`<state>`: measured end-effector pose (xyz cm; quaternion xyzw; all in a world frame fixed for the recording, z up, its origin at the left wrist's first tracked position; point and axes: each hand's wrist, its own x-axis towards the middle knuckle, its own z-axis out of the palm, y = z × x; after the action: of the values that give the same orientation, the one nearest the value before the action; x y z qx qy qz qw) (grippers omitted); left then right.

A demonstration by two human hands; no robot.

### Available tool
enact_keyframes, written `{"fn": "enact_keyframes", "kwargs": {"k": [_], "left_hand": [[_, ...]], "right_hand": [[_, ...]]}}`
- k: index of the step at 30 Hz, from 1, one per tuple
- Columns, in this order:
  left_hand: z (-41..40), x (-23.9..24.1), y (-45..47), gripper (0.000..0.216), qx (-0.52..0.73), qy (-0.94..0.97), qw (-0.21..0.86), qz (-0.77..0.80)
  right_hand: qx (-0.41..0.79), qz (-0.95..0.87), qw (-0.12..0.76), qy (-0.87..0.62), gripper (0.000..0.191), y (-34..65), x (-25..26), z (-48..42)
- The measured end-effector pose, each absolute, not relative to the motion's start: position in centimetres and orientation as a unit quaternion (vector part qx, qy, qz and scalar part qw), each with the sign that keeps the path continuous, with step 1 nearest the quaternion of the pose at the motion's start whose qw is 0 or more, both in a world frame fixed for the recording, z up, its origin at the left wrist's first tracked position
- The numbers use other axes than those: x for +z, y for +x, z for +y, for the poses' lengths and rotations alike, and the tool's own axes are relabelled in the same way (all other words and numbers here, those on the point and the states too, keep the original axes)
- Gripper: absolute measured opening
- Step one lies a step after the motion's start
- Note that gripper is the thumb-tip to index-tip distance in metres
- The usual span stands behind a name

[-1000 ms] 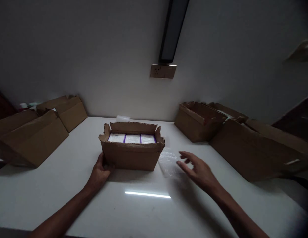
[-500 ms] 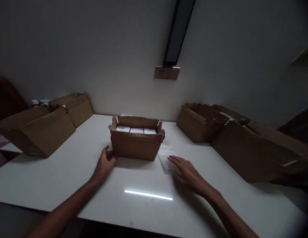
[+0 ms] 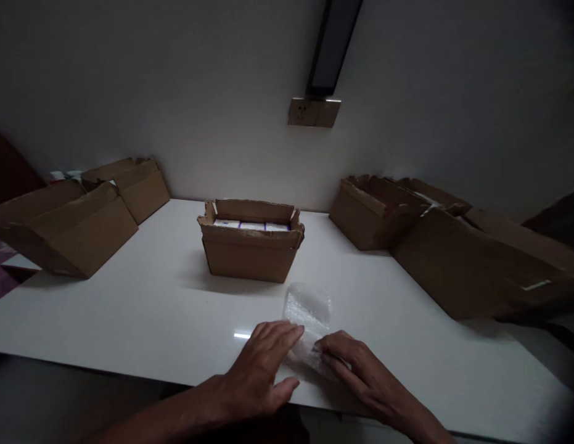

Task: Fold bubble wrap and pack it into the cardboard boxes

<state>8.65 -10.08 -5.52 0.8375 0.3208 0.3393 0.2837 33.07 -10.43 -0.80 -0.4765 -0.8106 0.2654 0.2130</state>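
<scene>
A clear bubble wrap bag (image 3: 307,305) is near the front of the white table. My right hand (image 3: 356,364) pinches its near right side between thumb and fingers. My left hand (image 3: 268,364) is at the bag's left side, thumb and fingers apart; its fingertips reach the bag's edge, and whether they touch it I cannot tell. Just beyond stands an open cardboard box (image 3: 250,253), with several white packs (image 3: 253,226) with purple edges inside it.
Two open cardboard boxes (image 3: 90,231) stand at the left of the white table (image 3: 176,320). Several more cardboard boxes (image 3: 453,265) line the right side. A wall socket (image 3: 313,113) sits below a dark panel (image 3: 335,46) on the back wall.
My left hand has left the cardboard box's side and moved right to the bubble wrap. My right hand has taken hold of the bag and drawn it nearer.
</scene>
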Motion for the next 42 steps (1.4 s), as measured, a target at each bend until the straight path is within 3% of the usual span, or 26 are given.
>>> {"fn": "enact_keyframes", "kwargs": {"k": [3, 8, 13, 16, 20, 26, 30, 33, 36, 42], "left_hand": [[-9.6, -5.5, 10.5, 0.056, 0.313, 0.781, 0.372, 0.393], [-8.4, -4.8, 11.4, 0.053, 0.324, 0.684, 0.461, 0.463], [-8.1, -4.9, 11.4, 0.057, 0.326, 0.674, 0.468, 0.469], [-8.6, -5.6, 11.1, 0.058, 0.35, 0.699, 0.411, 0.469], [-10.0, -5.7, 9.6, 0.061, 0.382, 0.784, 0.294, 0.391], [-10.0, -4.9, 8.7, 0.055, 0.322, 0.767, 0.351, 0.431], [-8.2, -5.0, 10.2, 0.047, 0.294, 0.774, 0.277, 0.487], [-7.5, -5.3, 10.7, 0.045, 0.269, 0.794, 0.199, 0.508], [-7.7, -5.5, 10.5, 0.054, 0.261, 0.788, 0.205, 0.518], [-8.8, -5.9, 9.9, 0.067, 0.292, 0.753, 0.338, 0.484]], "right_hand": [[0.31, -0.748, 0.246, -0.533, 0.03, 33.1, -1.6, -11.2], [0.068, -0.743, 0.382, -0.545, 0.022, 33.5, -3.3, -13.2], [-0.035, -0.862, 0.277, -0.423, 0.039, 32.0, -3.9, -13.5], [-0.022, -0.887, 0.223, -0.404, 0.042, 31.3, -4.6, -12.1], [0.088, -0.872, 0.24, -0.418, 0.037, 31.4, -4.7, -11.3], [0.334, -0.779, 0.212, -0.487, 0.028, 31.4, -3.1, -11.0], [0.164, -0.779, 0.259, -0.547, 0.031, 31.6, -4.1, -9.0], [0.053, -0.791, 0.245, -0.558, 0.04, 32.2, -5.5, -8.3], [0.046, -0.808, 0.252, -0.53, 0.033, 32.4, -6.6, -8.7], [0.144, -0.792, 0.329, -0.493, 0.025, 31.8, -6.7, -10.6]]}}
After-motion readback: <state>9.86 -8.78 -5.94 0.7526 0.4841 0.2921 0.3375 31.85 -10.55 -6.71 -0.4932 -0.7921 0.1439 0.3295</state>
